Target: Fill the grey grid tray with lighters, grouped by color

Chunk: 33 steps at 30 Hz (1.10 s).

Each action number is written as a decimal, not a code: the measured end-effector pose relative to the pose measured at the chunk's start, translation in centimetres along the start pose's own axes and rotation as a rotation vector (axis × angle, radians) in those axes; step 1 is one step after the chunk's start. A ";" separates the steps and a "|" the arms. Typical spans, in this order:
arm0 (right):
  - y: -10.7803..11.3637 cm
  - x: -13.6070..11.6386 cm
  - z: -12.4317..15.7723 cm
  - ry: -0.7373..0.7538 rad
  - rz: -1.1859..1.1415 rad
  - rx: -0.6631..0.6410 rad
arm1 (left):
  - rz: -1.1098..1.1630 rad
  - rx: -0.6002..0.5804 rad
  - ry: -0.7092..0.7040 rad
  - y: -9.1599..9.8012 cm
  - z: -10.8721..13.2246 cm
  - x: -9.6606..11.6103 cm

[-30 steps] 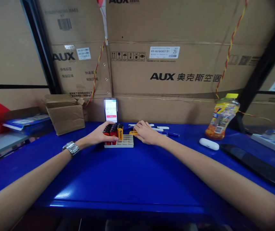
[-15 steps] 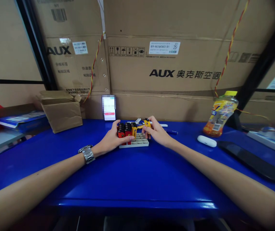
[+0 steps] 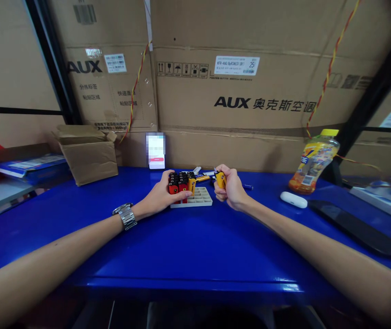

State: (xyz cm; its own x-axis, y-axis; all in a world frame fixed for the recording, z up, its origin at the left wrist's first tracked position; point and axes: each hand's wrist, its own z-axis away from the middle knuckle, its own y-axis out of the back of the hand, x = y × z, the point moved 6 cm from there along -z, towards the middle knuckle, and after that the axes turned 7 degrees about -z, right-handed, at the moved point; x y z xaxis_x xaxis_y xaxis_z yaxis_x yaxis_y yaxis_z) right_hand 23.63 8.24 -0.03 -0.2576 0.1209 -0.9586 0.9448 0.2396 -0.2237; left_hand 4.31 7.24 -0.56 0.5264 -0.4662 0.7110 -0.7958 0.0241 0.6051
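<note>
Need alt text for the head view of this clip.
Right hand grips a yellow lighter upright beside a grid tray part-filled with lighters; left hand steadies the tray on a blue table.

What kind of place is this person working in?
Probably a storeroom or warehouse corner: big printed shipping cartons are stacked behind a blue worktable, where a right hand holds a yellow lighter beside a tray of lighters.
</note>
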 end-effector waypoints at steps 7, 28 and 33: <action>-0.5 -0.2 0.2 -0.015 0.035 -0.006 | 0.003 -0.002 -0.017 -0.1 0.1 0.4; -2.2 -1.8 0.4 0.399 0.461 -0.213 | 0.050 -0.021 -0.055 -0.2 -0.2 0.1; -2.7 -0.7 0.5 0.301 0.445 -0.293 | 0.038 -0.035 -0.039 -0.3 -0.2 -0.1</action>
State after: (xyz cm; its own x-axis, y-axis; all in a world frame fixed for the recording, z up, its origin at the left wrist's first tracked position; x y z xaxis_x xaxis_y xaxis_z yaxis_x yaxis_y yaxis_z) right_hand 21.34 7.01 1.21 0.0625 0.5265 -0.8479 0.8908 0.3537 0.2852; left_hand 4.51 7.44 -0.72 0.4839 -0.4982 0.7194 -0.8033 0.0731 0.5910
